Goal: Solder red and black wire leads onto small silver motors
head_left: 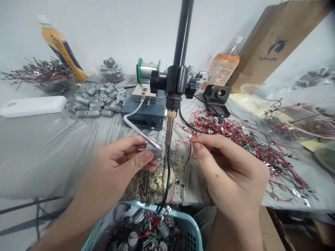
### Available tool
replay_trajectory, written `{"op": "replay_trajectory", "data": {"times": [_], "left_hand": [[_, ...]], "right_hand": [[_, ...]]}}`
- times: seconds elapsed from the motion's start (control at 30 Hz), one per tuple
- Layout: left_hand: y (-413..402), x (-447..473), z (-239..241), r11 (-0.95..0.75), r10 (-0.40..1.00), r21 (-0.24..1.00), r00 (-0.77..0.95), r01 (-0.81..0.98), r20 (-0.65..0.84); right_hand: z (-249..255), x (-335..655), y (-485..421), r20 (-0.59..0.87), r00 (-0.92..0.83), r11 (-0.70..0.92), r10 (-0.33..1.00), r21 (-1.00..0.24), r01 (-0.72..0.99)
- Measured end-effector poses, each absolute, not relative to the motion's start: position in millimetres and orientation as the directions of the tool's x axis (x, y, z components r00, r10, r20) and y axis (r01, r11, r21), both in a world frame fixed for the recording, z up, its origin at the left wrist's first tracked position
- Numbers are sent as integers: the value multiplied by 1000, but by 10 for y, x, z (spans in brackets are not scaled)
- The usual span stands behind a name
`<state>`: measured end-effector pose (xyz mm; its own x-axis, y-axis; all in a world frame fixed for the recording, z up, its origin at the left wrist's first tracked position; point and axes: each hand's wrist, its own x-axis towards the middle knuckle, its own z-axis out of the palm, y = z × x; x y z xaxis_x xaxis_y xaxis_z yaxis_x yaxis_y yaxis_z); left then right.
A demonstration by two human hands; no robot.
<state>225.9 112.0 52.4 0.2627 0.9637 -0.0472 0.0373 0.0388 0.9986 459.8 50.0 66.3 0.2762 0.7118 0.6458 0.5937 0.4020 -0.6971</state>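
My left hand is closed on a small silver motor, held just under the tip of the soldering iron that hangs from a black stand. A bent metal solder feed tube ends at the same spot. My right hand pinches a thin red wire between thumb and forefinger, its end pointing toward the motor and the iron tip.
A blue solder feeder box with a green spool stands behind. Silver motors lie piled at left, red wires at right. A light blue basket of wired motors sits at the front edge. Two bottles and a brown paper bag stand at the back.
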Motion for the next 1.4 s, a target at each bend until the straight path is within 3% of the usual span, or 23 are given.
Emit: {"op": "replay_trajectory", "data": {"times": [0.63,0.93,1.4], "left_hand": [[1116,2296,595,18,958,1000,286,-9,-15],[1113,2291,522,-26,957,999,288,-33,34],[1115,2298,542,-36,956,999,290,-16,39]], "right_hand": [[616,4593,447,688,222,456,691,-653,605],[638,4575,513,757,171,595,631,-614,520],[681,4543,516,747,145,586,649,-613,530]]}}
